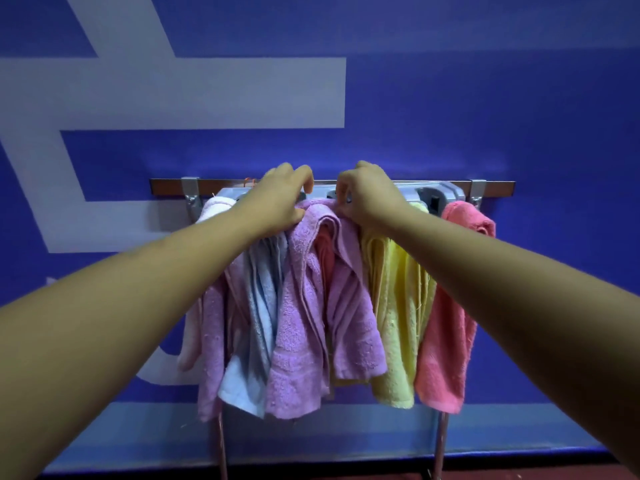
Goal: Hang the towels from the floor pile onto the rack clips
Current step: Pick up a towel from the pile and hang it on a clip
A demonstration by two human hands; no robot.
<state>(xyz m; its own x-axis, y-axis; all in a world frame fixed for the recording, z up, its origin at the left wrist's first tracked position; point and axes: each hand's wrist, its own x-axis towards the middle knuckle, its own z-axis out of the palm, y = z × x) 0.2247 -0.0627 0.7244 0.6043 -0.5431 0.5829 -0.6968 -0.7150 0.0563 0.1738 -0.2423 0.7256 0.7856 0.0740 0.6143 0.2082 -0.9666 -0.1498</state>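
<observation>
Both hands were up at the rack (440, 194), close together but not touching: my left hand (280, 199) gripped the bunched top of the lilac towel (304, 306) with curled fingers. The right hand (367, 199) had its fingers curled at the same top edge against the grey bar, and from my remote view I could not tell whether they pinched cloth or a clip. That towel sat at the middle of the rack, gathered at the top and draped straight down, so its long axis ran vertically with the hemmed end pointing at the floor. On either side I could see a pale pink towel (214, 209) and a light blue towel (263, 299) to the left, and a yellow towel (398, 306) and a coral towel (446, 323) to the right, all hanging down the same way. I judged the job well along, with most of the rack's width filled and this lilac one being fastened. The floor pile was out of view, so I could not say how many were left.
</observation>
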